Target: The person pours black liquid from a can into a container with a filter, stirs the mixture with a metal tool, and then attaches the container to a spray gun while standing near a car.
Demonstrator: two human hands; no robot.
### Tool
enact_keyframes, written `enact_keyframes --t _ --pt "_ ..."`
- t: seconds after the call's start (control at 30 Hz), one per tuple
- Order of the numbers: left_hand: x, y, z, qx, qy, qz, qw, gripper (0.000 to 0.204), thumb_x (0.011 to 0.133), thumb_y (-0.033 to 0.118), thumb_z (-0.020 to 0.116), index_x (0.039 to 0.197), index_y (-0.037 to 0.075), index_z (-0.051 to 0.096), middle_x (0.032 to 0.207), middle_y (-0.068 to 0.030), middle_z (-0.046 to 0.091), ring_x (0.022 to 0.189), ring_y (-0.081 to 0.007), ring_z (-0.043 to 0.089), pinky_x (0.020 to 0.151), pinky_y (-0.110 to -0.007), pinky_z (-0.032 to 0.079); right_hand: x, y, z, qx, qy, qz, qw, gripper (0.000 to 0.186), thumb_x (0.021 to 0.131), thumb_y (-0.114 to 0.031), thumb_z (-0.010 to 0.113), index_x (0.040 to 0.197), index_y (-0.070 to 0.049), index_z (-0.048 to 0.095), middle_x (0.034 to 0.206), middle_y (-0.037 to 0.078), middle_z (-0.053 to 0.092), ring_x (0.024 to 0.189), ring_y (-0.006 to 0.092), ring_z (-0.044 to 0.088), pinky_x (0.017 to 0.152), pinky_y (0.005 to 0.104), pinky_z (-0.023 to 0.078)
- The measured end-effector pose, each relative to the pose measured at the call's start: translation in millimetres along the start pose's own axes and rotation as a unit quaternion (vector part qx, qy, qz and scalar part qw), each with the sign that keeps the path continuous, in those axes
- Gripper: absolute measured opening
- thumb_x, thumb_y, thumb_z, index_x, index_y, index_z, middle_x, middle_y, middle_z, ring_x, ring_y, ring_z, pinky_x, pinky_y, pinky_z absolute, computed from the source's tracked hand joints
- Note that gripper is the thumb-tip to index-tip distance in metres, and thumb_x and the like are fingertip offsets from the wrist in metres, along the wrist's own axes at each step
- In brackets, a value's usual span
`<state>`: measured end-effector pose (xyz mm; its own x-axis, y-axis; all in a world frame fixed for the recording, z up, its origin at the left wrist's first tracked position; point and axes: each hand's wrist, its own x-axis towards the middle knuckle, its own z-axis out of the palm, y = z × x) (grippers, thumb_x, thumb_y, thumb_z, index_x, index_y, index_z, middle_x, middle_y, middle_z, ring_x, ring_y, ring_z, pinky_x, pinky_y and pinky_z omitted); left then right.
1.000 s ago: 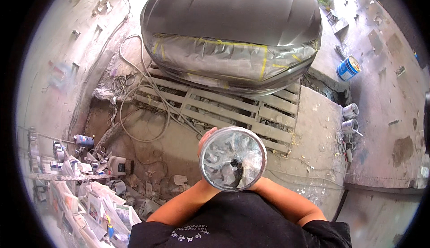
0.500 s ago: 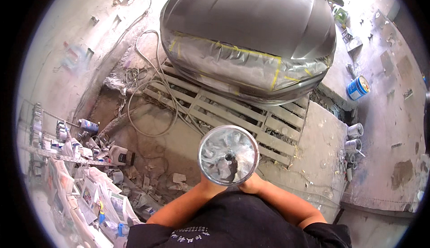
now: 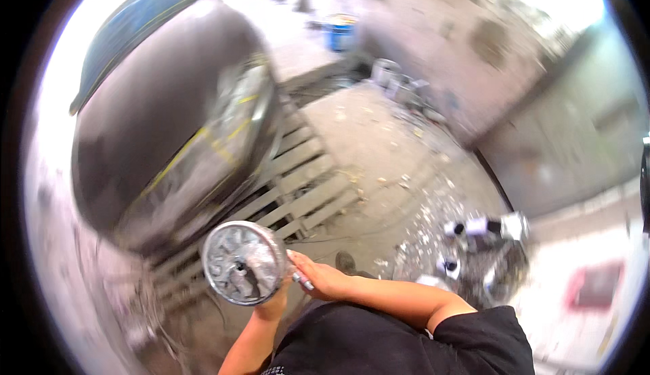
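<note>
A round metal cup (image 3: 244,262) with a silvery, paint-streaked top and a dark centre sits low in the middle, held in front of my body. My left hand (image 3: 273,300) is closed on it from below, mostly hidden behind the rim. Beside the rim my right hand (image 3: 318,277) grips a small silvery part that joins the cup, too blurred to make out. Beyond them, at the left, stands a dark car front (image 3: 156,97) with masking film (image 3: 210,161) and yellow tape.
A slatted floor grate (image 3: 301,185) lies below the car. A blue bucket (image 3: 340,36) and several cans (image 3: 386,73) line the wall (image 3: 474,70). Containers and debris (image 3: 474,253) lie at the right, near a grey panel (image 3: 562,138). A hose (image 3: 162,341) lies lower left.
The view has swung to the right, so the car now lies at the left and is blurred. The cup has moved lower and left, with my right hand now showing at its side.
</note>
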<state>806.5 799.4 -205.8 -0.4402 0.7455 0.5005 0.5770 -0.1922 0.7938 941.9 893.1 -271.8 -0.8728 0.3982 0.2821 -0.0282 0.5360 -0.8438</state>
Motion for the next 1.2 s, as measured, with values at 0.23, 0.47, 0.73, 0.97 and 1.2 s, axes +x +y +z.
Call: enact_keyframes --t 0.23,0.47,0.73,0.97,1.2 --pt "57 39 -36 -0.206 -0.132 -0.023 0.969 0.061 0.079 0.011 0.081 0.128 -0.004 0.049 0.125 -0.0117 0.057 0.109 -0.0235 0.056 0.098 -0.036 0.043 -1 -74 38 -0.072 0.214 0.148 0.963 0.077 0.088 -0.008 0.059 0.151 -0.005 0.015 0.148 0.023 0.035 0.122 0.0407 0.051 0.094 0.0444 0.049" --pt "78 38 -8 -0.264 -0.226 0.047 0.936 0.05 0.076 0.002 0.077 0.12 -0.007 0.055 0.117 -0.0112 0.062 0.101 -0.0225 0.06 0.091 -0.035 0.049 -7 -92 55 -0.084 0.394 0.207 0.891 0.074 0.089 -0.003 0.053 0.15 -0.002 0.013 0.142 0.025 0.042 0.103 0.0434 0.06 0.083 0.0438 0.051" --pt "67 3 57 -0.396 -0.548 0.06 0.734 0.034 0.083 0.009 0.075 0.109 -0.003 0.058 0.099 -0.009 0.065 0.085 -0.0207 0.061 0.077 -0.033 0.051 -35 -61 110 -0.304 0.552 0.276 0.726 0.09 0.082 -0.003 0.06 0.15 0.005 0.003 0.155 0.027 0.018 0.121 0.0427 0.051 0.086 0.0408 0.052" --pt "55 44 108 -0.386 -0.693 0.142 0.592 0.039 0.086 0.015 0.072 0.114 -0.005 0.056 0.099 -0.0113 0.066 0.085 -0.0225 0.063 0.079 -0.035 0.051 -59 -127 110 -0.117 0.607 0.465 0.634 0.081 0.089 -0.02 0.061 0.152 -0.004 0.012 0.155 0.024 0.02 0.126 0.0411 0.047 0.098 0.043 0.046" --pt "25 54 120 -0.378 -0.757 0.133 0.516 0.042 0.084 0.007 0.07 0.122 -0.002 0.055 0.106 -0.0104 0.065 0.089 -0.0226 0.062 0.084 -0.035 0.051 -146 -161 241 -0.106 0.793 0.492 0.344 0.038 0.088 -0.024 0.062 0.12 -0.005 0.055 0.115 0.019 0.06 0.101 0.034 0.062 0.086 0.042 0.049"
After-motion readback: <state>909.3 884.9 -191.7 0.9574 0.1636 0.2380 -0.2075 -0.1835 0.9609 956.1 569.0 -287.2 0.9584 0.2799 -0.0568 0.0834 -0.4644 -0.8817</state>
